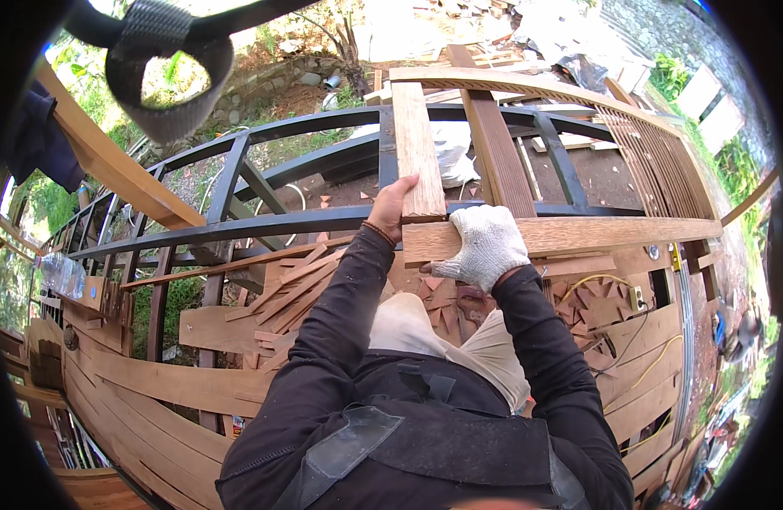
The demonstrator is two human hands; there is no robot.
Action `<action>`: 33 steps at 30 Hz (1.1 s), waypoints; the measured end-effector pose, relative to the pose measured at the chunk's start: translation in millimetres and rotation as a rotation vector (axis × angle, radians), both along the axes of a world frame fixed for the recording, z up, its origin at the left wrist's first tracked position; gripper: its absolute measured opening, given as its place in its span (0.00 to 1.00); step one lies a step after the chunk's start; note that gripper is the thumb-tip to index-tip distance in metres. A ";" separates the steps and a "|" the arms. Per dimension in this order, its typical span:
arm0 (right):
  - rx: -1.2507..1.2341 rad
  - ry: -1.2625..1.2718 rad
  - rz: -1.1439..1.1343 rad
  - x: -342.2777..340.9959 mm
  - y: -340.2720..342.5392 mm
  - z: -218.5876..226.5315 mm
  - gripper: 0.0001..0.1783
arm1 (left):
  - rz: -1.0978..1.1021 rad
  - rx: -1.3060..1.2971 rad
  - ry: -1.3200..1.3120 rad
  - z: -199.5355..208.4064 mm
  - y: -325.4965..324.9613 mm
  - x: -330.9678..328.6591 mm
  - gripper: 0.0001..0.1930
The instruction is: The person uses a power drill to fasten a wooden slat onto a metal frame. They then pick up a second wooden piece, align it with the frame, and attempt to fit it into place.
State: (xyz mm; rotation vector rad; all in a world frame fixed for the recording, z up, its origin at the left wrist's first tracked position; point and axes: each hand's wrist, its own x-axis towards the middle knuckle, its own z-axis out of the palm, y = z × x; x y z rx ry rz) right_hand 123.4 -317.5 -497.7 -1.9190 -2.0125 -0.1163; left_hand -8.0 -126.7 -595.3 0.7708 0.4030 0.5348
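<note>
My left hand (393, 206), bare with a beaded band at the wrist, is closed round the near end of a pale wooden board (417, 140) that runs away from me. That end stands against, or very close to, the left end of a long reddish wooden beam (604, 235) lying crosswise. A white knit glove covers my right hand (487, 246), which grips this beam near its left end, thumb on the near side. Just beyond the glove, a dark grooved board (497, 149) runs parallel to the pale one. At the right, narrow slats (659, 161) sit side by side.
A black metal frame (281, 224) spans open ground beyond me. Thin wood strips (302, 289) and triangular offcuts (587, 310) lie on planks around my legs. A yellow cord (659, 361) crosses the planks at right. At left, a plastic bottle (62, 276) stands near the frame.
</note>
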 end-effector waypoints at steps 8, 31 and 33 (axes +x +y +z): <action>0.018 -0.025 0.043 1.6 -0.6 0.2 0.40 | 0.024 -0.026 -0.071 -9.7 -0.8 3.9 0.26; 0.113 0.044 0.010 9.2 -22.8 2.6 0.47 | -0.019 -0.091 -0.067 76.8 -69.8 -65.6 0.35; 0.302 0.088 -0.005 11.9 -42.2 -2.6 0.46 | -0.044 0.038 -0.032 66.6 -67.0 -102.4 0.36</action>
